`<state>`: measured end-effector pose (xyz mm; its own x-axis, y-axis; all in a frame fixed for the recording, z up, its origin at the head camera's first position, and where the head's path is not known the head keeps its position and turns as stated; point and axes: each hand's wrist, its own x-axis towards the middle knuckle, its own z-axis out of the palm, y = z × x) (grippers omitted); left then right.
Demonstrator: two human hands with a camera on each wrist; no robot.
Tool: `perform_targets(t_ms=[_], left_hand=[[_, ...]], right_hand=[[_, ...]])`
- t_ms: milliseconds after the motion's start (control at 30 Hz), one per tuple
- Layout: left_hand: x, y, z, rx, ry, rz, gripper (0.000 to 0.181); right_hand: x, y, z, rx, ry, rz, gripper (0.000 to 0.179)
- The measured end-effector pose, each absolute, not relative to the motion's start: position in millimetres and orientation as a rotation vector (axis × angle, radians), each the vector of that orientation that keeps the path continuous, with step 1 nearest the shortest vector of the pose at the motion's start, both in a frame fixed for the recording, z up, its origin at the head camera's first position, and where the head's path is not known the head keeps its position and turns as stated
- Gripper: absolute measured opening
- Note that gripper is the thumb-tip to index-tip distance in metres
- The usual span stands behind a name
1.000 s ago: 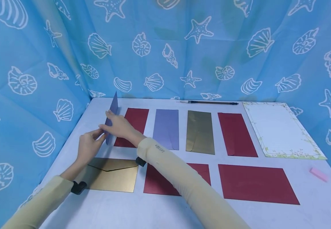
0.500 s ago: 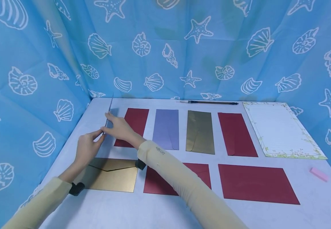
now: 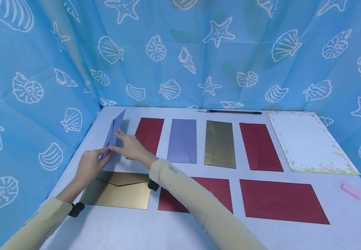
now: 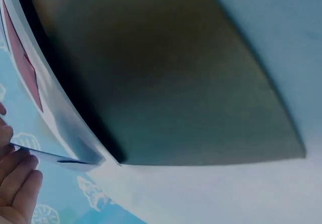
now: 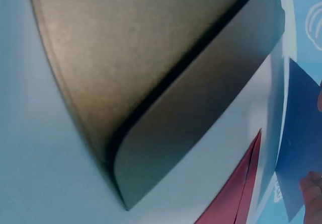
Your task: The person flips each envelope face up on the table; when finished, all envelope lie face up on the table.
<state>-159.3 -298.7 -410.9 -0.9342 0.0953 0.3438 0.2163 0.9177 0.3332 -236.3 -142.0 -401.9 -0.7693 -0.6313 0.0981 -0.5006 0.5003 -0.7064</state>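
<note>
Both hands hold a purple envelope on edge, tilted, over the far left of the table. My left hand pinches its near lower end between thumb and fingers. Beside it, my right hand grips the envelope's right face, the thumb close to the left fingertips. The flap line shows on the side turned left. In the right wrist view the purple envelope shows a plain face. A gold envelope with its flap edge slightly raised lies below the wrists. Just right of the right hand lies a red envelope.
Further right, a purple envelope, a dark gold one and a red one lie in a row. Two red envelopes lie nearer. A brush pen, bordered paper and a pink eraser are around them.
The held purple envelope has turned from its right face, through edge-on, to show its flap side, and tilted over. Both hands have lowered slightly with it; the left has moved a little left.
</note>
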Motion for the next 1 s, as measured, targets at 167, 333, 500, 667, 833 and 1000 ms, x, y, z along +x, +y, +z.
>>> perform_targets(t_ms=[167, 333, 500, 667, 833, 1000], left_hand=[[-160, -303, -415, -0.263, -2.772, -0.502, 0.031], [-162, -309, -420, -0.334, -2.758, -0.47, 0.028], [-165, -316, -424, -0.367, -2.778, -0.475, 0.027], [-167, -322, -429, -0.353, -2.819, -0.496, 0.025], [-168, -326, -432, -0.343, -2.846, -0.504, 0.026], [-169, -326, -434, -0.328, -2.894, -0.49, 0.029]], right_hand=[[-234, -141, -406, -0.973, 2.637, -0.952, 0.061], [-231, -140, -410, -1.028, 2.666, -0.789, 0.055], [-233, -139, -414, -1.098, 2.647, -0.734, 0.049], [-237, -137, -418, -1.11, 2.619, -0.724, 0.044], [-239, -137, -421, -1.116, 2.57, -0.712, 0.042], [-240, -136, -423, -1.16, 2.562, -0.617, 0.041]])
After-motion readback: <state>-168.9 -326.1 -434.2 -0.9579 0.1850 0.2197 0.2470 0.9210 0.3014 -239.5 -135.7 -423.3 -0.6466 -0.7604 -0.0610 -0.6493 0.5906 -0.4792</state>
